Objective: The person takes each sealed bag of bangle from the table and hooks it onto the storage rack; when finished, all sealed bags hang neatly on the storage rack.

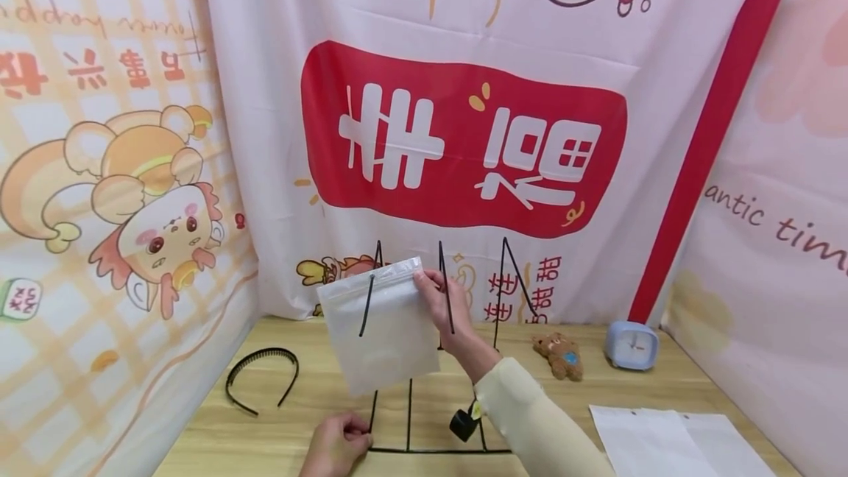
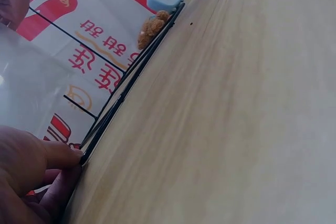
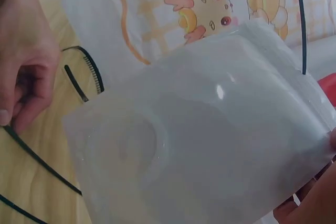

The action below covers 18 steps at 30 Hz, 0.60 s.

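Both hands busy: right one's got a pale zip bag, left one's got a wire rack.
So the right hand (image 1: 439, 309) is pinching the bag (image 1: 391, 344) by its upper right corner, and the rest of the bag hangs out to the left of that grip; one rack prong crosses in front of it, though I can't tell if it goes through. Down below, the left hand (image 1: 338, 444) has thumb and finger clamped on the near left corner of the black rack (image 1: 442, 451), right at the tabletop. There's a black headband (image 1: 268, 351) beyond that hand and to its left, and off to the right of the bag grip sit a brown teddy (image 1: 562, 357) and, farther right, a blue clock (image 1: 632, 346).
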### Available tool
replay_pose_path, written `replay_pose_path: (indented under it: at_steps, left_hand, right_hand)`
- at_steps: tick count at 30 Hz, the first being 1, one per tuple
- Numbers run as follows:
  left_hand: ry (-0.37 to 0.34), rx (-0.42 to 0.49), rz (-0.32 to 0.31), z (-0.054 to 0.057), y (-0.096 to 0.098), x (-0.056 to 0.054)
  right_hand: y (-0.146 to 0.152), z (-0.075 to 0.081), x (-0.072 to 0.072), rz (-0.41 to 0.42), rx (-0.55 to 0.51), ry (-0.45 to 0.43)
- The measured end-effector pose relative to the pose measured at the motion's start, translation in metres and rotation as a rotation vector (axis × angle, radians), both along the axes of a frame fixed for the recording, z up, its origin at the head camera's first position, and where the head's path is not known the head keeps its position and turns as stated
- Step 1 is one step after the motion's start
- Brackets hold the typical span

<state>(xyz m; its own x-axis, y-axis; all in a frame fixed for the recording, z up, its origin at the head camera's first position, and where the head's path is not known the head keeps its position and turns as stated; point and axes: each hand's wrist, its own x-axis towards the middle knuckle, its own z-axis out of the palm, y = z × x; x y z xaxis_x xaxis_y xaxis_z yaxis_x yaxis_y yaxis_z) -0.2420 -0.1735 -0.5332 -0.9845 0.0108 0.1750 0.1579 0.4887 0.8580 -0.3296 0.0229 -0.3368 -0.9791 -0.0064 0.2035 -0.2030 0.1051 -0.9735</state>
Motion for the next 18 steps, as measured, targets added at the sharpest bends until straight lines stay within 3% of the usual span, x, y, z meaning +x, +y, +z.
replay_pose_path:
  at_steps: [6,11,18]
  left_hand:
    - [0.013,0.009,-0.009,-0.007,0.002,0.0]
    - [0.005,-0.023,0.005,-0.011,0.0,0.002]
    - [0.092,-0.04,0.027,-0.008,0.003,0.0]
  right_hand:
    - [-0.004,-0.005,-0.009,-0.065,-0.044,-0.011]
    - [-0.008,-0.007,-0.013,-0.047,-0.085,-0.043]
    - [-0.011,-0.003,-0.017,-0.033,-0.125,-0.033]
